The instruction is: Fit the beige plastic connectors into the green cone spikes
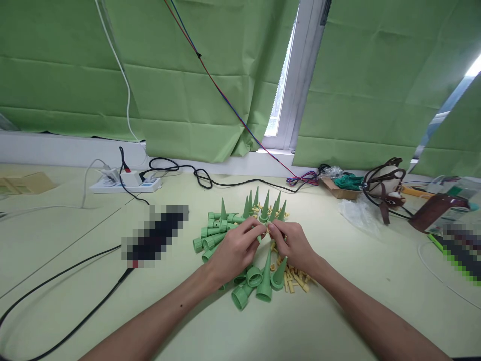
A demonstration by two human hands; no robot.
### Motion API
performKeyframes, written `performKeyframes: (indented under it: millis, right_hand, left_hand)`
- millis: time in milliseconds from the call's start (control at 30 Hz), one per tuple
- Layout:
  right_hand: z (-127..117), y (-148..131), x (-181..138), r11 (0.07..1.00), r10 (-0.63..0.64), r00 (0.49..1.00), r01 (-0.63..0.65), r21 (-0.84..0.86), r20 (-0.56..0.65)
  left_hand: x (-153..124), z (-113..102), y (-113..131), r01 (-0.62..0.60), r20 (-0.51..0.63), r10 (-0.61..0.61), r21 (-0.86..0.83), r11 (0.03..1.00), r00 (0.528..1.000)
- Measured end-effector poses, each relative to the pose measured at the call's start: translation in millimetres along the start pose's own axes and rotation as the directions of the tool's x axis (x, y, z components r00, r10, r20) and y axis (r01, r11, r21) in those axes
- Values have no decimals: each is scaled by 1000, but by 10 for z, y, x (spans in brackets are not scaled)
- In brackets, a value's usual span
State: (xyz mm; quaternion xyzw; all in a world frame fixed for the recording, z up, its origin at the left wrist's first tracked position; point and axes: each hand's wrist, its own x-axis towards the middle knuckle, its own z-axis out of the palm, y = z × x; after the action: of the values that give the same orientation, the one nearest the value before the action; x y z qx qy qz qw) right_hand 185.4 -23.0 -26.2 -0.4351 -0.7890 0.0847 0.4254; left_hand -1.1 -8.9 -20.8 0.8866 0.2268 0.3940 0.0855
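Observation:
My left hand (235, 250) and my right hand (291, 243) meet fingertip to fingertip over the middle of a pale green table (75, 240). Both are closed in a pinch around a small green cone piece (263, 229), with a tiny yellow part at the join. Around the hands lies a heap of green plastic cones (259, 283); several stand upright (265, 205) just behind the fingers, others lie on their sides at the left (210, 235). Small yellow plugs (296, 280) are scattered under my right wrist.
A white power strip (126, 184) with cables sits at the back left; black cables (75, 281) cross the table's left side. At the right are a clear plastic bag (356, 210), a brown strap bundle (387, 188) and a cardboard tray (336, 188). Green curtains hang behind.

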Motion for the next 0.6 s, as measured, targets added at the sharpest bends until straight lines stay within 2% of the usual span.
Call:
performKeyframes:
  millis: [600]
  right_hand:
    - [-4, -37, 34, 972, 152, 985, -165, 167, 87]
  left_hand:
    - [-5, 11, -9, -38, 23, 37, 47, 998, 999]
